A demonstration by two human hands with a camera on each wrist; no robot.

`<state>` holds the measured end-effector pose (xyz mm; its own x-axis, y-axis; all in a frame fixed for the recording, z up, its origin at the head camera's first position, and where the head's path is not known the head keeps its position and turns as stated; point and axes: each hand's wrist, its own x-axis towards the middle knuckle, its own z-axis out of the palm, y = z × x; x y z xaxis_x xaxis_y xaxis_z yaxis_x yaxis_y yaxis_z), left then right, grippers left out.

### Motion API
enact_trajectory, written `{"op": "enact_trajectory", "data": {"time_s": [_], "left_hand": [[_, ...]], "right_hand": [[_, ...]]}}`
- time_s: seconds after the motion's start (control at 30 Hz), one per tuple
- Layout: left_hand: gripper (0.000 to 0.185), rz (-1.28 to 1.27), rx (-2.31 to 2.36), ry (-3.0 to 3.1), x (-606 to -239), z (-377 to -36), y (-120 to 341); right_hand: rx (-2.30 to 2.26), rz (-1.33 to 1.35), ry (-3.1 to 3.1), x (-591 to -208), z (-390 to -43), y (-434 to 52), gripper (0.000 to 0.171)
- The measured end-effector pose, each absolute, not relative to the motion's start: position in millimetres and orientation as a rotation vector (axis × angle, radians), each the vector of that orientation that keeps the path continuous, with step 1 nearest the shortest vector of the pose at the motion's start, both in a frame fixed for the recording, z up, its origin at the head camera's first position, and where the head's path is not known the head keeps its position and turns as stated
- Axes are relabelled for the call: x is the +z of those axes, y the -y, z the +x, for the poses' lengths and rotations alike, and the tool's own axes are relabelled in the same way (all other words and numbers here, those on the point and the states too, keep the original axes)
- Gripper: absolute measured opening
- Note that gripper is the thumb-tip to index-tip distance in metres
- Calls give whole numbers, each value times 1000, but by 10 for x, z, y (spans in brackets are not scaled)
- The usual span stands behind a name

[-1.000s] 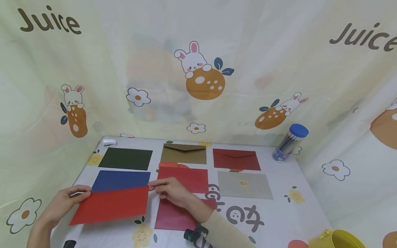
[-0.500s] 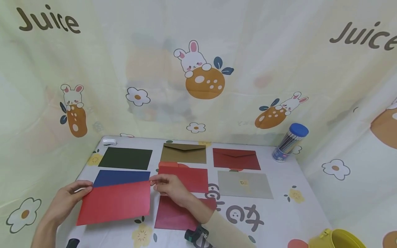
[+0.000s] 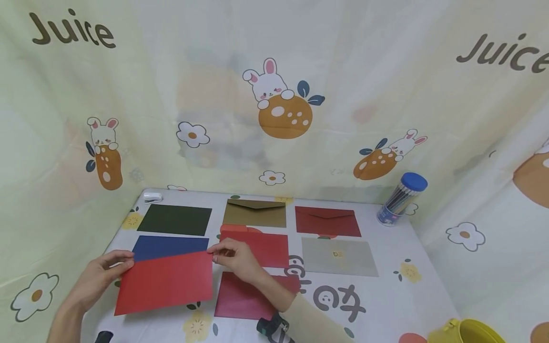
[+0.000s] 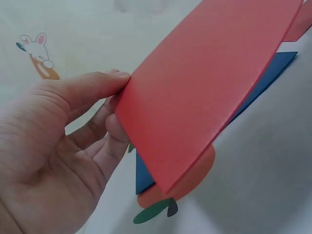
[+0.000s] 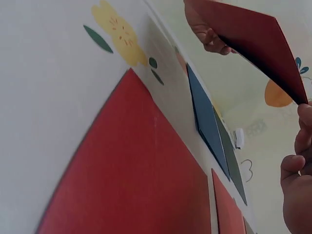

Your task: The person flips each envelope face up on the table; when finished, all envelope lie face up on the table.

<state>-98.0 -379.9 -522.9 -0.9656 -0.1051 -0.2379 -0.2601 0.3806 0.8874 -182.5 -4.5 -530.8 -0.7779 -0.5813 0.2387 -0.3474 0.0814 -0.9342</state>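
A plain red envelope (image 3: 167, 282) hangs tilted over the front left of the table, its far edge raised. My left hand (image 3: 96, 278) pinches its far left corner between thumb and fingers; the left wrist view shows this hand (image 4: 63, 131) with the thumb tip hidden at the edge. The far right corner is pinched by my right hand (image 3: 238, 259). Behind the held piece lies a blue envelope (image 3: 169, 245), partly covered by it in the head view. Under my right forearm is a dark pink envelope (image 3: 244, 297), with a brighter red envelope (image 3: 268, 250) beyond it.
A dark green envelope (image 3: 175, 220), a gold one (image 3: 255, 213) and a dark red one (image 3: 328, 220) form the back row. A grey envelope (image 3: 339, 257) lies at right. Around them are a white stapler (image 3: 152, 197), a blue-lidded pencil tub (image 3: 401, 200) and a yellow bucket (image 3: 465, 331).
Both hands have carried the red envelope a little to the right, and its near edge has swung so that its face turns more toward me. The other envelopes lie as before.
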Motion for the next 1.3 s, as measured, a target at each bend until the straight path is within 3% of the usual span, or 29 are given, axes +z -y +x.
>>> {"op": "enact_trajectory", "data": {"time_s": [0.33,0.6,0.9,1.13,1.3], "left_hand": [[53,-373,1697,-2394,-5238,-979,3779],[23,-233,2098,-2125,-5271,-920,3837],[39,73,2364,-1939,-5303,-878,3839],[27,-83,2279,-2065,-5278,-897,3814],[30,-96,2224,-2133,-5286,-912,3817]], "right_hand": [[-1747,-973,-2236,-5322,-1861,-4,24],[-1744,-902,-2253,-5395,-1895,-52,24],[-1780,-769,-2233,-5379,-1914,-85,22],[-1795,-768,-2228,-5392,-1908,-77,20],[-1784,-738,-2193,-5403,-1910,-60,21]]}}
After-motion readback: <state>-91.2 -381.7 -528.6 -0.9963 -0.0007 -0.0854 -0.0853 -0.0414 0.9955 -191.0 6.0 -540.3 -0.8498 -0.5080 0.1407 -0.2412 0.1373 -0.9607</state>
